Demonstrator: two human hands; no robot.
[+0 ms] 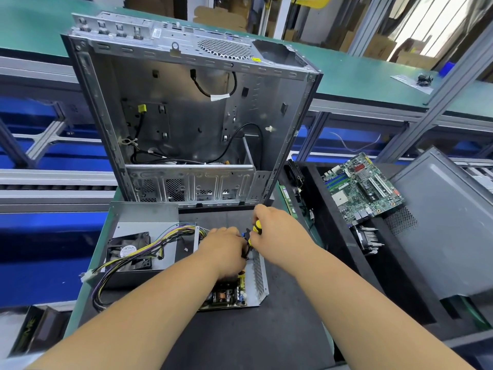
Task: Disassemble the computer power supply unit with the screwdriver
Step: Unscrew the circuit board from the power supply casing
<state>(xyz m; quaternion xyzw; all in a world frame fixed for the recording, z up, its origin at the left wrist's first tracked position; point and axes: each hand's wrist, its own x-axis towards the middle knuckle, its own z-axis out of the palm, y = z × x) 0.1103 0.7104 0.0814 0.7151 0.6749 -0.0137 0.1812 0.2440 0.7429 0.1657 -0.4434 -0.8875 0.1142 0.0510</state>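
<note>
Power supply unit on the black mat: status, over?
Right hand gripping yellow-and-black screwdriver; left hand steadying its tip. Open grey metal power supply unit, circuit board exposed. Yellow-and-black wire bundle trailing left, clear.

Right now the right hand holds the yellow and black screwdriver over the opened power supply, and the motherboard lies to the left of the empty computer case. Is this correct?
Not entirely. The right hand does hold the screwdriver over the opened power supply, but the motherboard lies to the right of the empty computer case, not the left. The head view shows it.
</note>
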